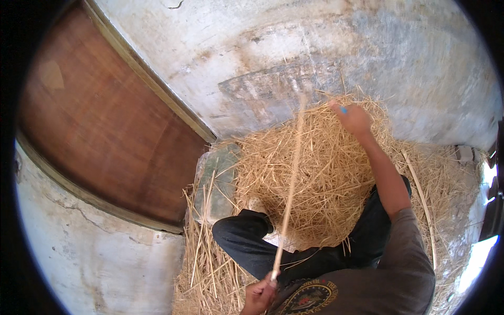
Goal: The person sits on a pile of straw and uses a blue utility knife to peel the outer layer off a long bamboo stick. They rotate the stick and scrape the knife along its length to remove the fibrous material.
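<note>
My left hand (260, 295), low in the head view, is closed around the near end of a long pale stick (292, 191). The stick slants up and away over my lap and the straw, and its far end is smeared by motion. My right arm is stretched out to the far right, and my right hand (354, 119) is closed above the heap of straw (320, 178). A small bit of blue shows at its fingers; what it belongs to is hidden. The straw heap spreads between my bent legs (247, 233) and the wall.
A greenish flat slab or block (216, 178) lies left of the heap. Beyond it is a brown door (115, 121) in a wooden frame. A stained plaster wall (315, 42) closes the far side. On the right a pale strip (420, 194) lies on loose straw.
</note>
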{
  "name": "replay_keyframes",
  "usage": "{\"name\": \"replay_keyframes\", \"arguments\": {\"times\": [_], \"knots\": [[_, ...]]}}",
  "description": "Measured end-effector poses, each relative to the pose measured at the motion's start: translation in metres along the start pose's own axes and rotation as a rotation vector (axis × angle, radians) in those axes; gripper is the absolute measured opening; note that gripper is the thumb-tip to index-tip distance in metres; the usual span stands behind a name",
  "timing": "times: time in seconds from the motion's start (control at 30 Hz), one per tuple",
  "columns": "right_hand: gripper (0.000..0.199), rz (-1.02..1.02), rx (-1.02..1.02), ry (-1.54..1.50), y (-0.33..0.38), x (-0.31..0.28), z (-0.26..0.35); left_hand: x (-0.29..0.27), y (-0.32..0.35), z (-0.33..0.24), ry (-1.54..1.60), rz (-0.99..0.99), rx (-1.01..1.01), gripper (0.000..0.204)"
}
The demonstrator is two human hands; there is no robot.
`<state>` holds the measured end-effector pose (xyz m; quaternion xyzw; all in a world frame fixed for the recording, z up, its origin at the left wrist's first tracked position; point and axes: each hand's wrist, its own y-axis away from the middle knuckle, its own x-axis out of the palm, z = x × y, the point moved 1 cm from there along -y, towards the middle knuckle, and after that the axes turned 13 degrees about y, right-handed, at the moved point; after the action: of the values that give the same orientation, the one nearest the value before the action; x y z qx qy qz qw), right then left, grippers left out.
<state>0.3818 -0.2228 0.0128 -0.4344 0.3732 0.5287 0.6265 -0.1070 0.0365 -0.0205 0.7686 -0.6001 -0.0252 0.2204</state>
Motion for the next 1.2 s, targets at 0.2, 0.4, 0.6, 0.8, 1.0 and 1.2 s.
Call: {"name": "replay_keyframes", "arguments": {"times": [0.2, 0.4, 0.6, 0.8, 1.0, 1.2], "knots": [[0.072, 0.242, -0.826, -0.118, 0.172, -0.01, 0.076, 0.039, -0.062, -0.047, 0.006, -0.116, 0.248, 0.034], [0.083, 0.152, -0.878, 0.002, 0.177, -0.002, 0.084, 0.057, -0.073, -0.059, -0.041, -0.055, 0.27, 0.033], [0.081, 0.09, -0.914, -0.051, 0.179, 0.004, 0.078, 0.071, -0.069, -0.062, 0.02, -0.045, 0.223, 0.031], [0.08, 0.043, -0.784, -0.02, 0.145, 0.018, 0.077, 0.07, -0.068, -0.06, -0.1, -0.046, 0.28, 0.03], [0.076, 0.045, -0.917, -0.058, 0.179, 0.005, 0.082, 0.067, -0.068, -0.059, 0.039, -0.006, 0.259, 0.032], [0.077, 0.006, -0.808, -0.098, 0.146, 0.023, 0.073, 0.063, -0.065, -0.057, 0.086, 0.077, 0.202, 0.035]]}}
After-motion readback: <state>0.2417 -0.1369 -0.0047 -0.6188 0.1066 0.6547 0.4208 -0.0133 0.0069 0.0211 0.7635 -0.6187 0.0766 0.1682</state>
